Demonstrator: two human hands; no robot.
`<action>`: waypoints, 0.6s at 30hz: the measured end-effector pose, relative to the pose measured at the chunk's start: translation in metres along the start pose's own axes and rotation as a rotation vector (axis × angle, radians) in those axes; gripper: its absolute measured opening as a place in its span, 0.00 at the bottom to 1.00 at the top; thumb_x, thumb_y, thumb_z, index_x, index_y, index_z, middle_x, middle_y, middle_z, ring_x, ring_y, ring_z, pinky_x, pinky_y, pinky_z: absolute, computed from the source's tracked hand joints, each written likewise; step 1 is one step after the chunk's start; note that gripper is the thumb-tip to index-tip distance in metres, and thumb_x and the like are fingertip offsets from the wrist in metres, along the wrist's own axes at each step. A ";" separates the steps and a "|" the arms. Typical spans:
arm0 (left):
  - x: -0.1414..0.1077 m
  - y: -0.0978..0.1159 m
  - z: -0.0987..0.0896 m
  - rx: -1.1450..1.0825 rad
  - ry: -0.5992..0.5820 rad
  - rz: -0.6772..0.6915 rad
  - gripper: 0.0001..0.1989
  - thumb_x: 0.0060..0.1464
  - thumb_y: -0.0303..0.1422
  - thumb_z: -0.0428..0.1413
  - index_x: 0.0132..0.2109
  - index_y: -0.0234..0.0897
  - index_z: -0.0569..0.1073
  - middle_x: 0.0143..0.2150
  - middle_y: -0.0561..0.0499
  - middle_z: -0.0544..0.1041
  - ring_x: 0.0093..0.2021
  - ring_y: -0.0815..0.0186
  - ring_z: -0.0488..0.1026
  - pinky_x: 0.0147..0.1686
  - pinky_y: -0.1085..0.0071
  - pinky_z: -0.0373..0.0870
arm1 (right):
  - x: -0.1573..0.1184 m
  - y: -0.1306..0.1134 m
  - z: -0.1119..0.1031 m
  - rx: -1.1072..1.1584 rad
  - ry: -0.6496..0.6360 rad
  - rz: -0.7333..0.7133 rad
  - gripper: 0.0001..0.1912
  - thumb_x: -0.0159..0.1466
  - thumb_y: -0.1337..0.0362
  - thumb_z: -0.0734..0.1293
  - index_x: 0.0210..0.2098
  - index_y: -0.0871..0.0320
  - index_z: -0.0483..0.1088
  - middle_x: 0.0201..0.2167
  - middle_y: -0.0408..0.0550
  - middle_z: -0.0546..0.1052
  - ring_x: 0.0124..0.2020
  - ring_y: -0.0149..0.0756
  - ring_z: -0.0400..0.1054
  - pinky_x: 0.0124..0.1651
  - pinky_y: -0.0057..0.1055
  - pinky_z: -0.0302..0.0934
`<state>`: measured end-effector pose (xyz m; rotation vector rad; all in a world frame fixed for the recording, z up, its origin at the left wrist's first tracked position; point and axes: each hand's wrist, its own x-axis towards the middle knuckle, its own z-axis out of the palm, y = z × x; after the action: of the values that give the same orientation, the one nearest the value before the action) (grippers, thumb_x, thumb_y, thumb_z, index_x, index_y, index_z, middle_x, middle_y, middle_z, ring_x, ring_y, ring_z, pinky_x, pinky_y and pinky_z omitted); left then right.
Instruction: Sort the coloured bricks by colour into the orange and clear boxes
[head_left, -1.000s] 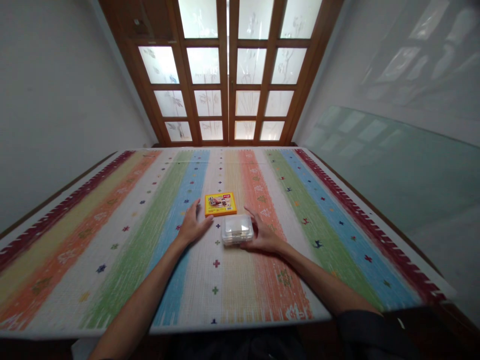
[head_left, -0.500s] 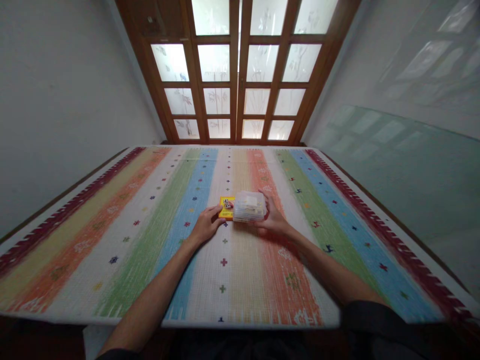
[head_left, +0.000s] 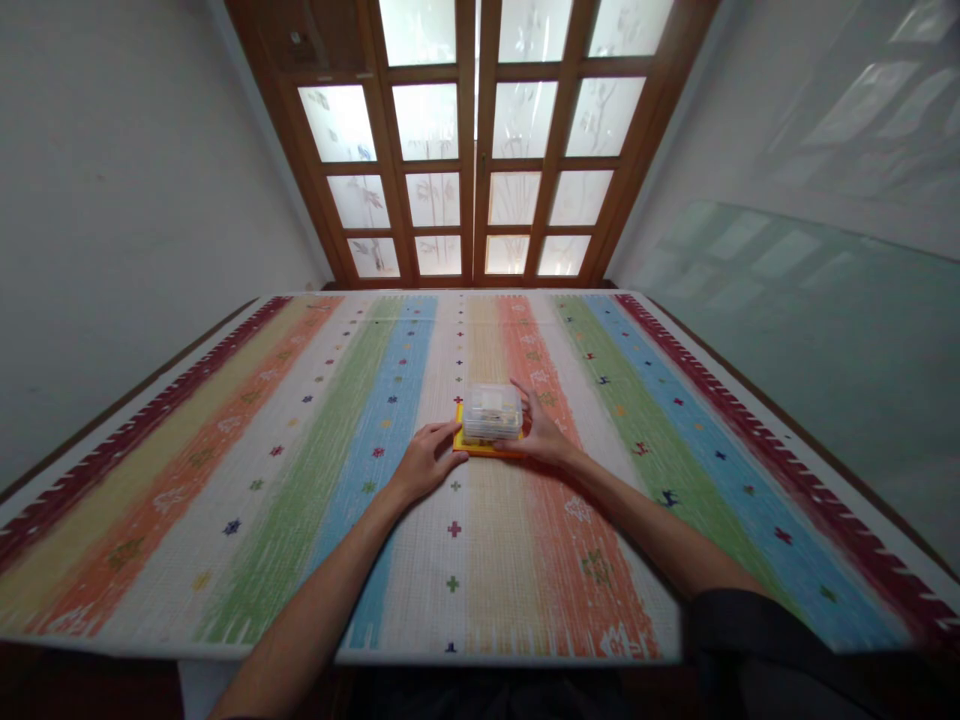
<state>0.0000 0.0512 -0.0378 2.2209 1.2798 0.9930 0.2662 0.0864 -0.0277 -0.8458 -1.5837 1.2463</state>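
Note:
A clear plastic box (head_left: 492, 412) with pale contents sits on top of a flat yellow and orange box (head_left: 480, 452), covering most of it. What is inside the plastic box is too small to make out. My right hand (head_left: 543, 438) is closed around the plastic box's right side, thumb at the near edge and fingers toward the far side. At the left edge of the yellow box, my left hand (head_left: 429, 462) pinches it between thumb and fingers.
Both boxes are near the middle of a table covered by a striped, patterned tablecloth (head_left: 300, 480). Wooden doors with frosted panes (head_left: 472, 180) stand beyond the far edge. A sheet of glass (head_left: 810, 330) leans by the right wall.
The plastic box has come down and slightly left, onto the yellow box. The yellow box has shifted a little right and nearer, with my left hand still on it.

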 end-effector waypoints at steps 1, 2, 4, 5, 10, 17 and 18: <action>0.000 0.000 0.000 0.001 -0.001 0.001 0.23 0.61 0.37 0.64 0.62 0.40 0.76 0.59 0.39 0.81 0.59 0.51 0.79 0.61 0.49 0.74 | 0.000 0.000 -0.001 -0.004 -0.002 0.004 0.73 0.43 0.48 0.86 0.77 0.46 0.43 0.62 0.60 0.71 0.60 0.56 0.72 0.63 0.57 0.68; 0.000 0.000 0.000 0.001 -0.001 0.003 0.23 0.61 0.37 0.64 0.62 0.40 0.76 0.59 0.39 0.81 0.59 0.51 0.78 0.61 0.49 0.74 | 0.001 0.000 -0.001 -0.010 -0.007 0.006 0.73 0.44 0.48 0.86 0.77 0.46 0.43 0.63 0.60 0.71 0.60 0.57 0.72 0.63 0.57 0.68; 0.000 0.001 0.000 0.004 -0.003 0.007 0.23 0.62 0.38 0.64 0.62 0.41 0.76 0.59 0.39 0.81 0.58 0.51 0.78 0.60 0.49 0.74 | 0.001 0.002 -0.003 -0.032 -0.019 -0.003 0.73 0.45 0.48 0.86 0.77 0.46 0.42 0.63 0.60 0.70 0.61 0.57 0.72 0.64 0.57 0.67; 0.000 0.001 0.000 0.007 -0.004 0.009 0.23 0.62 0.38 0.64 0.62 0.41 0.76 0.58 0.39 0.81 0.58 0.52 0.78 0.60 0.49 0.74 | 0.002 0.003 -0.004 -0.050 -0.022 -0.015 0.72 0.46 0.48 0.85 0.77 0.46 0.41 0.64 0.60 0.70 0.62 0.57 0.70 0.65 0.57 0.66; -0.001 0.001 0.000 0.027 -0.004 0.019 0.23 0.62 0.38 0.63 0.63 0.41 0.75 0.58 0.39 0.81 0.58 0.52 0.78 0.60 0.49 0.74 | 0.001 0.015 -0.008 -0.155 -0.026 -0.044 0.77 0.42 0.49 0.86 0.78 0.50 0.40 0.66 0.61 0.67 0.66 0.59 0.66 0.70 0.59 0.58; -0.001 0.000 0.002 0.062 -0.015 0.035 0.26 0.63 0.38 0.61 0.66 0.42 0.71 0.59 0.40 0.80 0.59 0.52 0.77 0.61 0.49 0.73 | 0.000 0.028 -0.016 -0.282 -0.084 -0.073 0.77 0.41 0.50 0.86 0.78 0.51 0.40 0.73 0.63 0.58 0.73 0.62 0.55 0.73 0.62 0.51; -0.001 0.000 0.002 0.067 -0.017 0.038 0.26 0.63 0.37 0.61 0.67 0.41 0.71 0.59 0.39 0.80 0.59 0.51 0.77 0.61 0.49 0.73 | 0.000 0.028 -0.017 -0.301 -0.081 -0.083 0.77 0.42 0.50 0.86 0.78 0.51 0.40 0.74 0.62 0.58 0.73 0.62 0.55 0.73 0.62 0.50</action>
<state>0.0011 0.0503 -0.0395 2.3073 1.2861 0.9555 0.2814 0.0992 -0.0541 -0.9145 -1.8837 1.0089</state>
